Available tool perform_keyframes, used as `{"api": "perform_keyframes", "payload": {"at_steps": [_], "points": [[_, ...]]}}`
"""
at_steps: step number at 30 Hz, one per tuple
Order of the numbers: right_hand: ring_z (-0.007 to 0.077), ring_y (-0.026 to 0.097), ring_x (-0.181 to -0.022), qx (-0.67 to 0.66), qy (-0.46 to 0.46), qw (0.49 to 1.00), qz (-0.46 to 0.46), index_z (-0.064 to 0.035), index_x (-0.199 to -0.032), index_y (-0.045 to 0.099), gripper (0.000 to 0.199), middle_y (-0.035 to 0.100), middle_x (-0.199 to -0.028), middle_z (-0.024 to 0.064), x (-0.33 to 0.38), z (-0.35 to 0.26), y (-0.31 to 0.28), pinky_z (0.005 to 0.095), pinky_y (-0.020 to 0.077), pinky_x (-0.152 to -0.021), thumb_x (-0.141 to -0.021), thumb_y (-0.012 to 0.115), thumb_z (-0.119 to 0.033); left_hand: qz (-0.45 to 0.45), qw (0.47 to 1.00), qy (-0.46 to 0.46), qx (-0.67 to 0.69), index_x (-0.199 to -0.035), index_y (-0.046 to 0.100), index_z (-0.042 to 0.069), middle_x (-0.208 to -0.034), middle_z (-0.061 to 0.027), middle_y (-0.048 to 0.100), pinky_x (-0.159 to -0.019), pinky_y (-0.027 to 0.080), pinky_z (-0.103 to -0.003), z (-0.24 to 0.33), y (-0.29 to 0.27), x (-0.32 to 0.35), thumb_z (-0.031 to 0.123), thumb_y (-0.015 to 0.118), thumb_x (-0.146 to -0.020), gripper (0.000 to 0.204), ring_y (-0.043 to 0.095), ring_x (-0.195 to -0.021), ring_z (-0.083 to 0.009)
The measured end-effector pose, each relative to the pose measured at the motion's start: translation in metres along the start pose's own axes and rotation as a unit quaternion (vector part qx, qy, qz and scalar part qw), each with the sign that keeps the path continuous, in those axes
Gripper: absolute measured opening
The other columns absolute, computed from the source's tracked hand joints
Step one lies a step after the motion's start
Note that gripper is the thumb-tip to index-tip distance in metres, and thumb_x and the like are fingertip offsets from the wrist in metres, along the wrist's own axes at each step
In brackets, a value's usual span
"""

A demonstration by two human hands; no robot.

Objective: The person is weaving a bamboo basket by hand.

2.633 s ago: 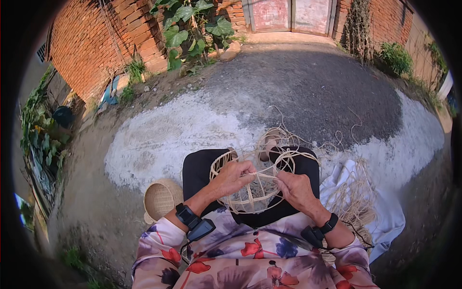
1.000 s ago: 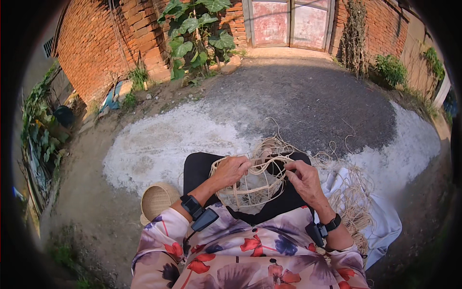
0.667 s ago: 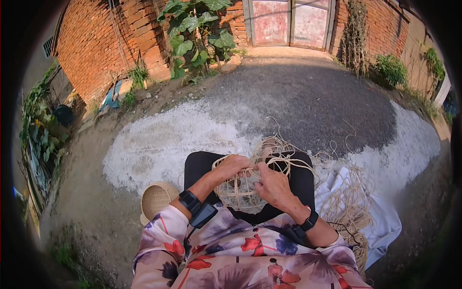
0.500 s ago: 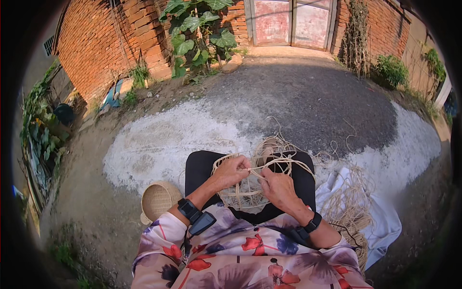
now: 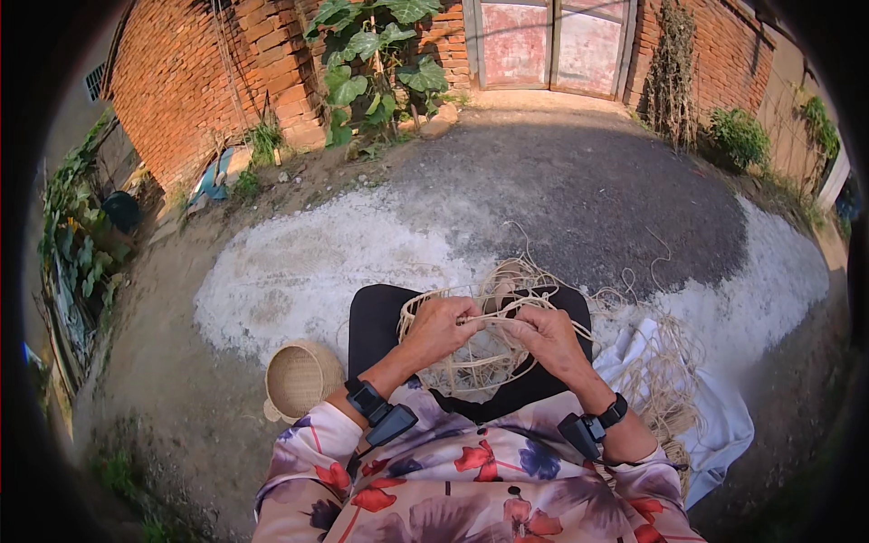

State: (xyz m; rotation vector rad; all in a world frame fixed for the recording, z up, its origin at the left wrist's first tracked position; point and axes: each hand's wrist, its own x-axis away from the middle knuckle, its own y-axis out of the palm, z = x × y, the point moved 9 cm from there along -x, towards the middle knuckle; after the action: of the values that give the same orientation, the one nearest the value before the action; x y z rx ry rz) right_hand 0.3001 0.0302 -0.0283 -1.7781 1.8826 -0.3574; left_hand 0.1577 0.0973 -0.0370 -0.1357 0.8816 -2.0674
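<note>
Partly hidden by the left hand (image 5: pixel 442 330) and right hand (image 5: pixel 549 340), both pinching pale strands (image 5: pixel 494 319), fingertips unclear, a round openwork frame (image 5: pixel 471 365) lies over the black-trousered lap (image 5: pixel 374 328). Left of the hands sits a round tan woven basket (image 5: pixel 303 380); right, the forearm (image 5: pixel 631 441) covers some tangled beige fibre (image 5: pixel 665 385) on white cloth (image 5: pixel 724 443).

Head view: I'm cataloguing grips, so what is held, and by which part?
The open woven frame, by pale strands pinched in the left hand and right hand; exactly which ones is hidden.
</note>
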Motion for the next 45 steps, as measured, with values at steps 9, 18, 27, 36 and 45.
{"api": "perform_keyframes", "payload": {"at_steps": [9,18,27,36,45], "points": [[0.0077,0.042,-0.050,0.126,0.171,0.949,0.233,-0.0023,-0.072,0.058,0.012,0.048,-0.054,-0.0013,0.106,0.097,-0.213,0.0284,0.0340,-0.047,-0.078,0.067,-0.008,0.011,0.980,0.122,-0.156,-0.084,0.061,0.001,-0.074,-0.0165,0.062,-0.066,0.049,-0.042,0.012,0.013,0.001,0.019,0.058,-0.088,0.019,0.061,-0.071,-0.0339],[0.0127,0.051,-0.045,-0.008,0.314,0.818,0.482,-0.0055,-0.087,0.058,0.012,0.057,-0.063,0.0048,0.292,0.232,-0.422,0.0254,0.0363,-0.035,-0.080,0.063,-0.014,-0.019,0.973,0.113,-0.201,-0.087,0.055,0.001,-0.075,-0.0203,0.060,-0.068,0.048,-0.047,0.009,0.022,-0.001,0.023,0.049,-0.094,0.024,0.060,-0.075,-0.0379],[0.0299,0.066,-0.078,0.232,0.138,0.952,0.146,-0.0031,-0.107,0.062,0.037,0.068,-0.089,0.0164,0.112,0.138,-0.208,0.0384,0.0523,-0.070,-0.074,0.072,-0.018,-0.091,0.987,0.025,-0.128,-0.085,0.057,0.002,-0.074,-0.0217,0.058,-0.066,0.044,-0.047,-0.012,0.030,-0.014,0.029,0.048,-0.095,0.030,0.057,-0.074,-0.0412],[0.0271,0.052,-0.100,0.338,-0.229,0.913,-0.028,-0.0068,-0.093,0.064,0.024,0.058,-0.098,0.0097,-0.046,-0.011,0.015,0.0420,0.0357,-0.090,-0.085,0.061,-0.030,-0.060,0.993,0.030,-0.100,-0.086,0.057,0.002,-0.074,-0.0211,0.058,-0.065,0.043,-0.047,0.001,0.024,-0.009,0.026,0.048,-0.095,0.028,0.058,-0.074,-0.0406],[0.0335,0.056,-0.081,0.127,-0.115,0.985,-0.035,-0.0030,-0.075,0.064,0.034,0.057,-0.079,0.0153,-0.090,0.037,0.019,0.0437,0.0412,-0.074,-0.082,0.060,-0.036,0.063,0.993,-0.011,-0.098,-0.090,0.057,0.003,-0.077,-0.0131,0.062,-0.064,0.048,-0.042,-0.009,0.021,-0.005,0.023,0.070,-0.077,0.028,0.062,-0.067,-0.0305]]}}
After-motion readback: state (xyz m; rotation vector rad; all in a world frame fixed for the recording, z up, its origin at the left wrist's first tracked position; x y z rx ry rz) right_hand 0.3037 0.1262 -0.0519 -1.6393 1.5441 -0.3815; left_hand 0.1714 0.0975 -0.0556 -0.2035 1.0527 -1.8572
